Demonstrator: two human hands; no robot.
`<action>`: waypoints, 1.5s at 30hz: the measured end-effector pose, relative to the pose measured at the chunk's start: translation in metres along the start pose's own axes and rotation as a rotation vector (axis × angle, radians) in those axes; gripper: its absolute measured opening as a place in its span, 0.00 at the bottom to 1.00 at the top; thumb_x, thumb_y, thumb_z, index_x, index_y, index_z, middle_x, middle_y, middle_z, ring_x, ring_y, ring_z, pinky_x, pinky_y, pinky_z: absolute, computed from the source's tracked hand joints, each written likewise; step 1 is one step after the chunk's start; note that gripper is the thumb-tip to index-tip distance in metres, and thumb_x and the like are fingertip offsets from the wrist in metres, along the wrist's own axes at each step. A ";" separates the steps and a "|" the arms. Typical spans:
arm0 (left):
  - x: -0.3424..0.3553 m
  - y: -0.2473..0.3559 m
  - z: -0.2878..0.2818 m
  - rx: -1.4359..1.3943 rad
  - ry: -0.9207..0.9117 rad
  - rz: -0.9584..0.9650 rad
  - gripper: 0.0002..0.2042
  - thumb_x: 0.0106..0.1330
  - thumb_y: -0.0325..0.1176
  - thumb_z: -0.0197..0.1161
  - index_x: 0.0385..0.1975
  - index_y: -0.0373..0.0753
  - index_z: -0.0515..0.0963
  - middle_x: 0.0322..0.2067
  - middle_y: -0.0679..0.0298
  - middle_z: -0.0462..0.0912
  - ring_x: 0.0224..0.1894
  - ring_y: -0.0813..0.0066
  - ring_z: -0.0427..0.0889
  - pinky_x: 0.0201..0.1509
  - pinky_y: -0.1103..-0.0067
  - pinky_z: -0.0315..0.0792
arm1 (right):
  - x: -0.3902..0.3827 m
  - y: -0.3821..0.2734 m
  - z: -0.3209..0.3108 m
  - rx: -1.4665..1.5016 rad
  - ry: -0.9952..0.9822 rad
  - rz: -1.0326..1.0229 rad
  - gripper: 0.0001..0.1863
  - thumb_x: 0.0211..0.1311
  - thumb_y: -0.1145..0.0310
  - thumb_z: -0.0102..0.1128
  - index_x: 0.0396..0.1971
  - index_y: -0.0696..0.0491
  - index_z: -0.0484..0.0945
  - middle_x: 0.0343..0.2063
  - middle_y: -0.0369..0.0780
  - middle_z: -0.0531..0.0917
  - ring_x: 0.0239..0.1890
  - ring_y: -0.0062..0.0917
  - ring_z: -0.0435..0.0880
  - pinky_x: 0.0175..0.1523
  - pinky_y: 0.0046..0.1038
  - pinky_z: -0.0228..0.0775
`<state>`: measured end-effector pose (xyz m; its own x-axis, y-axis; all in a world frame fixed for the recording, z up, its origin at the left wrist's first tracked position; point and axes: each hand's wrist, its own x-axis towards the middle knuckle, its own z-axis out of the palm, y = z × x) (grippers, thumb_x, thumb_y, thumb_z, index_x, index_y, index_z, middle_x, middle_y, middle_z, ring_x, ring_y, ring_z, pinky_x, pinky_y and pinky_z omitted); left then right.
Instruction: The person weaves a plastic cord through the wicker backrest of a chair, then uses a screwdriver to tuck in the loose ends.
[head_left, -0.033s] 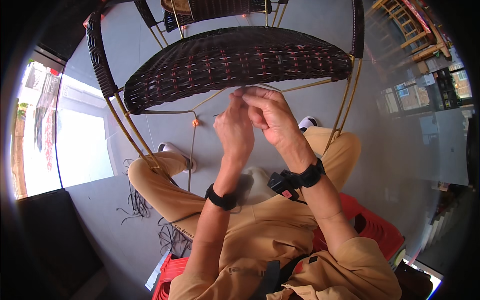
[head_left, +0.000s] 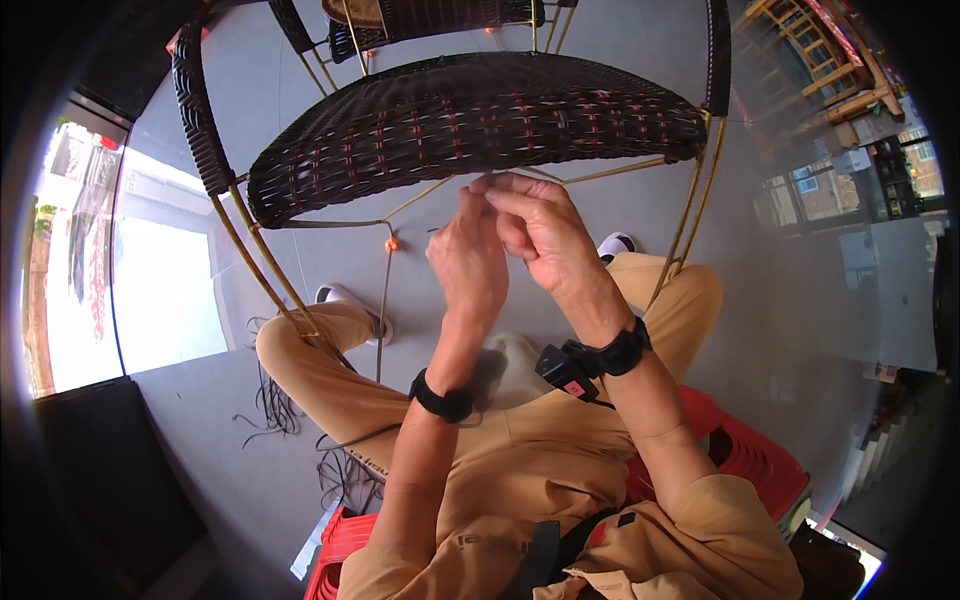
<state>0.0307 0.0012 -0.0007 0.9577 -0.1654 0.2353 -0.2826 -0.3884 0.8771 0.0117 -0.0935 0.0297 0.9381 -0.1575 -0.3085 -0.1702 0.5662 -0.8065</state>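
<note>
A dark brown woven chair seat (head_left: 470,125) with red and pale flecks spans the space before me on a gold-coloured metal frame. Just under the middle of its near edge, my left hand (head_left: 468,255) is closed, its fingertips pinched at the rim. My right hand (head_left: 548,225) meets it there, thumb and forefinger pressed together and the other fingers curled. What the fingertips grip is too small and dark to make out. A short dark tip sticks out to the left of my left hand.
Gold chair legs (head_left: 690,200) stand on both sides, near my knees. An orange knot (head_left: 391,244) sits on a thin rod at the left. Loose dark strips (head_left: 275,405) lie on the floor by my left leg. Another woven chair (head_left: 430,18) stands beyond; wooden furniture (head_left: 815,55) is at far right.
</note>
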 end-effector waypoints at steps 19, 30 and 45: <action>-0.012 0.008 -0.002 -0.361 -0.065 -0.258 0.11 0.59 0.24 0.44 0.33 0.31 0.75 0.15 0.70 0.70 0.17 0.87 0.63 0.20 0.88 0.58 | 0.005 -0.015 -0.016 0.457 -0.138 0.305 0.13 0.57 0.73 0.52 0.41 0.65 0.72 0.29 0.35 0.75 0.16 0.08 0.61 0.16 0.11 0.49; 0.006 -0.027 0.020 -0.734 -0.121 -0.317 0.09 0.61 0.26 0.45 0.32 0.33 0.75 0.17 0.72 0.71 0.19 0.89 0.64 0.21 0.88 0.59 | 0.012 -0.002 -0.003 0.047 0.037 0.089 0.09 0.54 0.73 0.54 0.34 0.61 0.79 0.14 0.33 0.73 0.11 0.15 0.63 0.17 0.18 0.54; 0.010 -0.058 0.046 -0.889 -0.066 -0.207 0.10 0.66 0.33 0.50 0.35 0.32 0.76 0.21 0.72 0.72 0.26 0.87 0.65 0.29 0.88 0.63 | 0.020 0.015 -0.002 -0.106 0.114 -0.045 0.08 0.56 0.70 0.55 0.32 0.58 0.80 0.21 0.34 0.77 0.11 0.15 0.67 0.17 0.18 0.60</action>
<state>0.0539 -0.0199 -0.0688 0.9719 -0.2322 0.0375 0.0656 0.4209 0.9047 0.0276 -0.0900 0.0099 0.9062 -0.2750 -0.3212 -0.1654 0.4685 -0.8678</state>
